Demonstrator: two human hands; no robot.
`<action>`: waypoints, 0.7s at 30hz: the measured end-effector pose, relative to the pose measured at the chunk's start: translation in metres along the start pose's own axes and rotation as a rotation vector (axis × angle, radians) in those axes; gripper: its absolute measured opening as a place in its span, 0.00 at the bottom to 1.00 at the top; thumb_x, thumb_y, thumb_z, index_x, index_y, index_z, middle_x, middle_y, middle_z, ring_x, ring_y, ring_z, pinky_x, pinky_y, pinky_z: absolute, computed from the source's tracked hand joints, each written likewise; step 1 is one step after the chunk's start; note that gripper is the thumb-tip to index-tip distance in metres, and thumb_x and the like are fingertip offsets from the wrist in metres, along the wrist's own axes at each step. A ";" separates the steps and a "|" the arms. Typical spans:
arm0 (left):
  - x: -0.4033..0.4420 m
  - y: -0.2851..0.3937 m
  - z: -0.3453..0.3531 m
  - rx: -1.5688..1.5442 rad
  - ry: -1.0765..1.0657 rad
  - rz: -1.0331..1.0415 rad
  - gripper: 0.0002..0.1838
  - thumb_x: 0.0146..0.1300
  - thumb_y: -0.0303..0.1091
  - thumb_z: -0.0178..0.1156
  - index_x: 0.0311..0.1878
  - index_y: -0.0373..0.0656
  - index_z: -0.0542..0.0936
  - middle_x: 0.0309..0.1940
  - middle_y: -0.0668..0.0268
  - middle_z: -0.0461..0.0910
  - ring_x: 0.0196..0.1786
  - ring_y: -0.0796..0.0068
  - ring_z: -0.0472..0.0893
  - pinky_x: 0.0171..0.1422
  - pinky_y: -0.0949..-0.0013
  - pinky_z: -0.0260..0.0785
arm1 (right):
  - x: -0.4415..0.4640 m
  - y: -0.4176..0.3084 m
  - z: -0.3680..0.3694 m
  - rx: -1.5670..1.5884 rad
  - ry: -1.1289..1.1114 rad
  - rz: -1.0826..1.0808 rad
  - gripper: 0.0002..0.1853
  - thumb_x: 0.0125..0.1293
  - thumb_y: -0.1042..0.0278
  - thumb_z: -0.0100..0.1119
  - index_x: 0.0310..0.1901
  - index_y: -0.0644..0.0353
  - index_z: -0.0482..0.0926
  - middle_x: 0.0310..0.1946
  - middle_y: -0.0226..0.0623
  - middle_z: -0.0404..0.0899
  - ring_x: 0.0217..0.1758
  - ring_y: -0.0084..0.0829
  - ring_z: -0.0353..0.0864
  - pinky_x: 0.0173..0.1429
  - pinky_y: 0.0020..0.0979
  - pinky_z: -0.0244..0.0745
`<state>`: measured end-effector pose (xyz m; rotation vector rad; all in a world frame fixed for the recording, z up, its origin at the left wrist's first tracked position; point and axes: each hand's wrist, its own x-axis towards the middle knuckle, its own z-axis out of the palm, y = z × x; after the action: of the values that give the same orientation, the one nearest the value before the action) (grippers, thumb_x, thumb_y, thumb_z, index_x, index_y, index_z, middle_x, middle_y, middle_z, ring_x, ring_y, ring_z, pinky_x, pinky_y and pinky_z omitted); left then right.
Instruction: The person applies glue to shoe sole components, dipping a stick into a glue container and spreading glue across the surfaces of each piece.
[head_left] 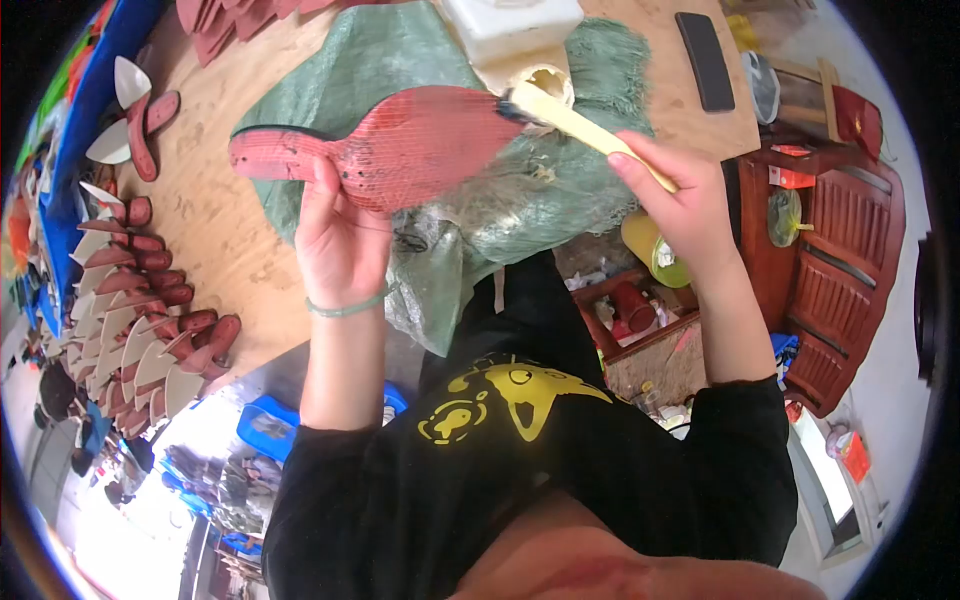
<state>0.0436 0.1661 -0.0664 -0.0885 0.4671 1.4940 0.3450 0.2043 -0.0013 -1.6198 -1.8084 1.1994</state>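
My left hand (343, 240) grips a red shoe sole (425, 145) from below, its thumb against the narrow heel end. The sole's face is finely lined and lies tilted over the table. In my right hand (680, 195) is a brush (575, 125) with a pale yellow handle, held between thumb and fingers. Its dark bristles meet the wide toe end of the sole. Just behind the brush, a white plastic jug (515, 30) has a rough, crusted opening facing me. Under both hands spreads a green woven plastic sheet (350, 65), stained pale in places.
Along the left of the wooden table (265, 290) stand several red soles with pale uppers (150, 330). More red pieces (230, 25) are piled at the back. A black phone (704, 62) lies at the right. Below it are an open drawer (640, 330) and a brown wooden chair (850, 230).
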 end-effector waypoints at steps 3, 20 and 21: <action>0.000 0.011 0.003 -0.080 -0.009 0.019 0.14 0.74 0.34 0.48 0.55 0.39 0.76 0.56 0.57 0.78 0.61 0.63 0.76 0.69 0.57 0.65 | -0.001 0.031 -0.003 -0.073 0.046 0.038 0.14 0.65 0.65 0.63 0.48 0.63 0.82 0.26 0.32 0.80 0.28 0.18 0.74 0.35 0.24 0.69; 0.001 -0.009 0.029 -0.086 0.069 0.111 0.17 0.72 0.37 0.52 0.59 0.39 0.73 0.59 0.59 0.76 0.63 0.65 0.74 0.71 0.56 0.63 | 0.012 -0.041 0.048 -0.153 -0.076 -0.561 0.13 0.58 0.71 0.66 0.45 0.61 0.83 0.19 0.32 0.74 0.20 0.31 0.70 0.29 0.31 0.63; 0.000 -0.010 0.029 -0.097 0.063 0.114 0.17 0.72 0.37 0.52 0.59 0.39 0.73 0.59 0.59 0.76 0.63 0.65 0.74 0.71 0.57 0.63 | 0.012 -0.041 0.047 -0.165 -0.060 -0.563 0.12 0.58 0.69 0.66 0.44 0.59 0.83 0.18 0.33 0.74 0.20 0.32 0.72 0.28 0.32 0.64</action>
<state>0.0607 0.1751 -0.0424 -0.1883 0.4566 1.6299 0.2814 0.2036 0.0039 -1.0367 -2.2431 0.8632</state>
